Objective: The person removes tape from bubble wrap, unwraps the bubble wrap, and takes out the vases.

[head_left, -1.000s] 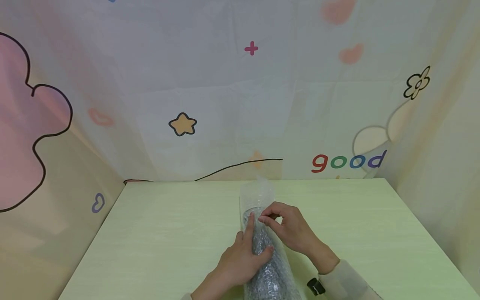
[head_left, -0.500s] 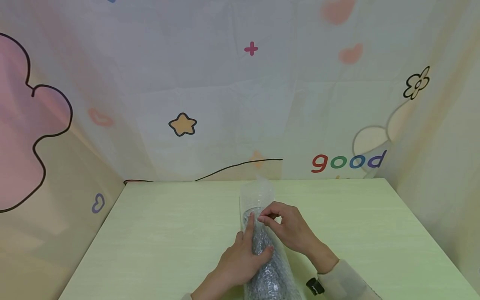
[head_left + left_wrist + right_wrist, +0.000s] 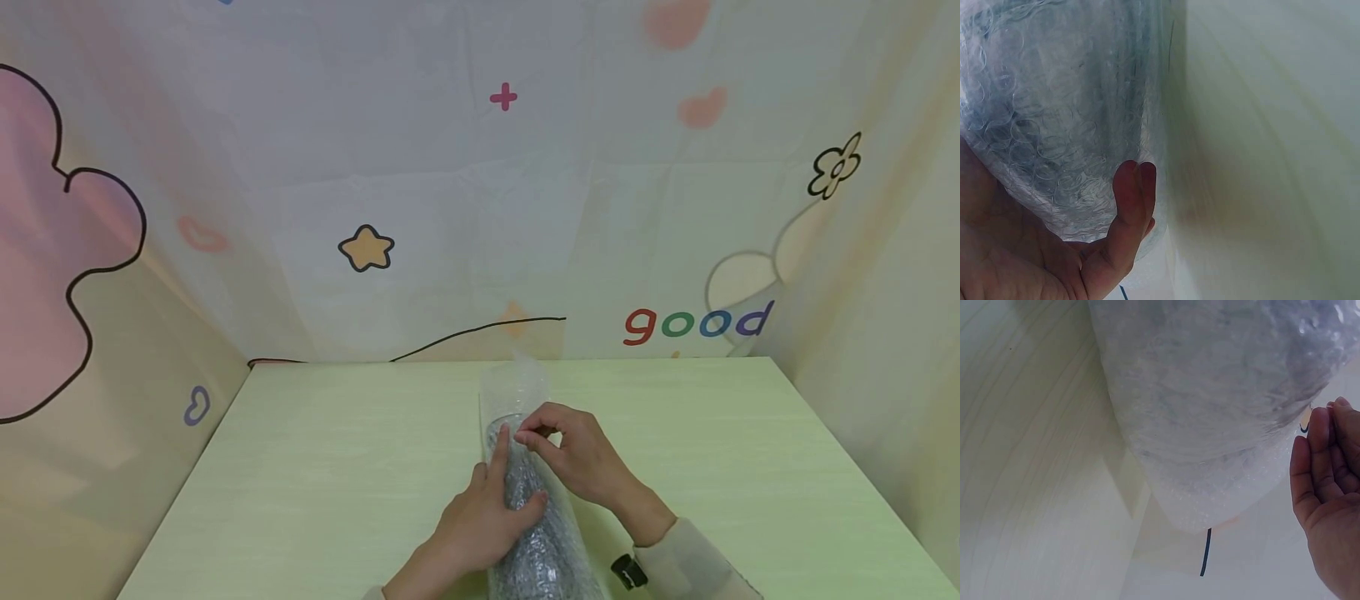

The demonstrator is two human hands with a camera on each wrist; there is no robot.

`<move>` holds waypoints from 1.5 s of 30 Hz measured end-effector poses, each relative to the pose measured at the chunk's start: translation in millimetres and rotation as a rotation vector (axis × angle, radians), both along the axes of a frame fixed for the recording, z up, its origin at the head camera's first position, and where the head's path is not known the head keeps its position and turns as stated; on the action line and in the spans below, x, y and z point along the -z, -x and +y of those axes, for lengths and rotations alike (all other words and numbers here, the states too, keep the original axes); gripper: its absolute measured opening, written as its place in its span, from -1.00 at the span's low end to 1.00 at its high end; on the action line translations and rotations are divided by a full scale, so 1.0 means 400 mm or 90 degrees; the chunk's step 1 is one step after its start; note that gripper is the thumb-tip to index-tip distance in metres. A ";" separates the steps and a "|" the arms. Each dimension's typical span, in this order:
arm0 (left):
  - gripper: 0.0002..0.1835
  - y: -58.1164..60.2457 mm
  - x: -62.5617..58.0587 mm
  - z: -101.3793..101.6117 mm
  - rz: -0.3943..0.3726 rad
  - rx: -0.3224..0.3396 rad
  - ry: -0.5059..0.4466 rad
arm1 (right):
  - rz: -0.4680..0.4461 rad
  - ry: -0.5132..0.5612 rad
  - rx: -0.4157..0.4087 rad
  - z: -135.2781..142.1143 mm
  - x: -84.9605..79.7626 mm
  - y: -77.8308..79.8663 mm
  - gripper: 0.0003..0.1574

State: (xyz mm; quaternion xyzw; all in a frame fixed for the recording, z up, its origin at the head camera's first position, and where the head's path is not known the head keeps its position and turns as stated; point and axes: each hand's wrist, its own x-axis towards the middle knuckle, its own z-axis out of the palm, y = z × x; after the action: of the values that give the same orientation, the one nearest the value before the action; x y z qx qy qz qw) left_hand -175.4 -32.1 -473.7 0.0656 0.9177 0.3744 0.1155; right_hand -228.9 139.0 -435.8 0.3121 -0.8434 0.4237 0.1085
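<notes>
Bubble wrap: left hand atop, fingers extended; right hand pinching, contents unclear.

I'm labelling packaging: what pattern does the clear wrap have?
The clear wrap has round bubbles, seen best in the left wrist view.

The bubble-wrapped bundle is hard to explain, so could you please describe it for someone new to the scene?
Find the pale green table in front of the printed backdrop. Along its middle, running toward the backdrop, lies a long, silvery-grey bubble-wrapped bundle, with the left hand resting on it. Its shiny, bubbly surface sets it apart from the flat, duller table beneath.
</notes>
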 end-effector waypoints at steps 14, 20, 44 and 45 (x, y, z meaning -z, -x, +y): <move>-0.01 -0.002 -0.007 -0.001 0.002 0.000 0.004 | 0.005 -0.007 0.003 -0.005 -0.001 0.004 -0.88; -0.01 -0.002 -0.006 -0.001 0.001 0.002 0.003 | 0.003 -0.005 0.001 -0.007 0.000 0.005 -0.89; -0.01 -0.001 -0.002 -0.002 0.003 0.006 -0.001 | 0.007 -0.006 -0.005 -0.015 0.003 0.007 -0.91; -0.01 -0.001 -0.001 -0.002 0.004 0.006 -0.001 | 0.005 -0.006 -0.005 -0.015 0.003 0.007 -0.92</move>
State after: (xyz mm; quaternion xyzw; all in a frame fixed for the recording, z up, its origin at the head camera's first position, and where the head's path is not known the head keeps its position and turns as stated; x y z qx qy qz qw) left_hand -174.9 -33.0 -473.1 0.0712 0.9173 0.3746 0.1147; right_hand -231.6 133.0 -436.9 0.3175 -0.8438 0.4187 0.1086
